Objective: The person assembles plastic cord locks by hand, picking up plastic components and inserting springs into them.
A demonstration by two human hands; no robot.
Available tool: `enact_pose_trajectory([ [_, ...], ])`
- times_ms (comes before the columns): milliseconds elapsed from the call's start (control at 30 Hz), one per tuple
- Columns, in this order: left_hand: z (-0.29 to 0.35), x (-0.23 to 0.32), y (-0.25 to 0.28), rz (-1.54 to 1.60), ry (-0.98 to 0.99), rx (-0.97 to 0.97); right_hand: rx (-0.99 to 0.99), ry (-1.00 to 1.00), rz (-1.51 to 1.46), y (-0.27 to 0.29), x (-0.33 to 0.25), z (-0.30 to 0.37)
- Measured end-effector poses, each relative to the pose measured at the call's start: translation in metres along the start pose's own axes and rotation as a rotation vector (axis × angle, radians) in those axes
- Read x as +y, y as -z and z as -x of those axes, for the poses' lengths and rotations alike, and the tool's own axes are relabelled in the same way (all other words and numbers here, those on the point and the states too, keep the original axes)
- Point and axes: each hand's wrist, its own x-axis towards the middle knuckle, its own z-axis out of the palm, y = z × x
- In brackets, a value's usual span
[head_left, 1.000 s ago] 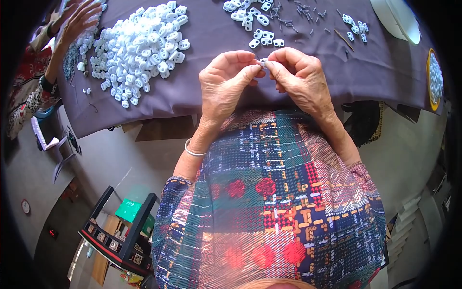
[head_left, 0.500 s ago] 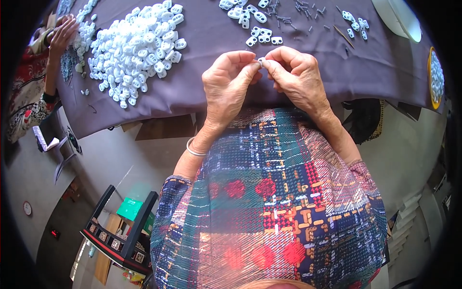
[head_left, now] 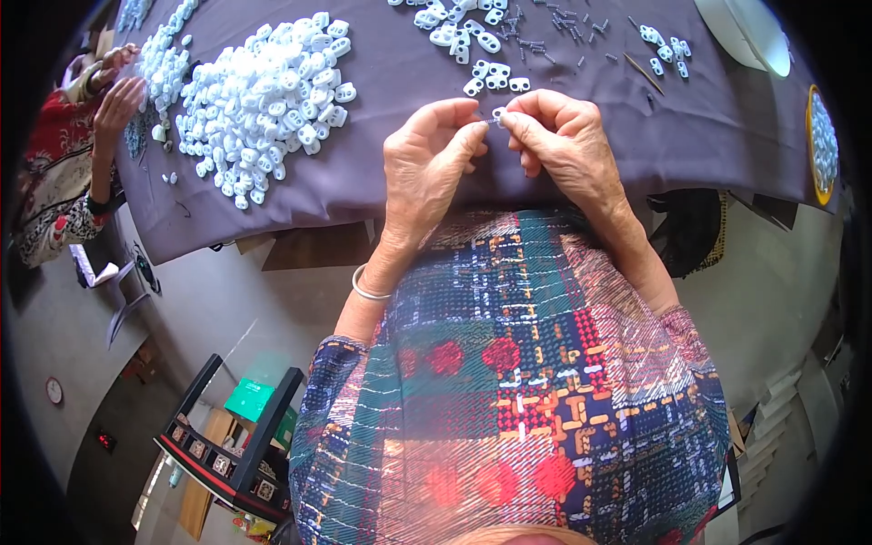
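My left hand [head_left: 434, 154] pinches a small metal spring [head_left: 489, 122] between thumb and forefinger. Held in my right hand [head_left: 565, 136], likewise by thumb and forefinger, is a small white plastic cord-lock piece [head_left: 499, 114] with a hole in it. The spring's free end points at this piece; whether they touch is too small to tell. Just beyond my hands lie several white two-holed cord-lock pieces [head_left: 493, 74]. Loose springs [head_left: 536, 45] are scattered farther back.
A big heap of white cord-lock pieces [head_left: 263, 109] covers the cloth [head_left: 391, 54] at left. Toward the right are a thin pointed stick [head_left: 645, 74], a white bowl [head_left: 749, 41] and a yellow-rimmed tray [head_left: 811, 173] of pale pieces. Another person's hands [head_left: 118, 102] work at the far left.
My hands have drawn slightly apart, so the spring and the white piece now show between my fingertips. The whole view has shifted a little.
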Motion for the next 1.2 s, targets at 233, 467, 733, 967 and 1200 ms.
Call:
enact_pose_trajectory([
  [233, -0.003, 0.007, 0.004, -0.054, 0.046, -0.075, -0.015, 0.002, -0.026, -0.001, 0.0, -0.002],
  [467, -0.002, 0.002, -0.002, -0.065, 0.02, -0.02, 0.002, -0.003, 0.01, -0.002, 0.002, -0.003],
  [733, 0.001, -0.002, -0.005, -0.082, -0.032, 0.024, 0.021, 0.004, 0.068, -0.006, 0.0, 0.0],
  [967, 0.0, -0.004, -0.007, -0.093, -0.067, 0.029, 0.047, -0.027, 0.105, -0.009, 0.0, 0.0],
  [1200, -0.001, 0.0, -0.006, -0.054, -0.013, -0.008, 0.024, -0.024, 0.041, -0.006, -0.002, -0.001],
])
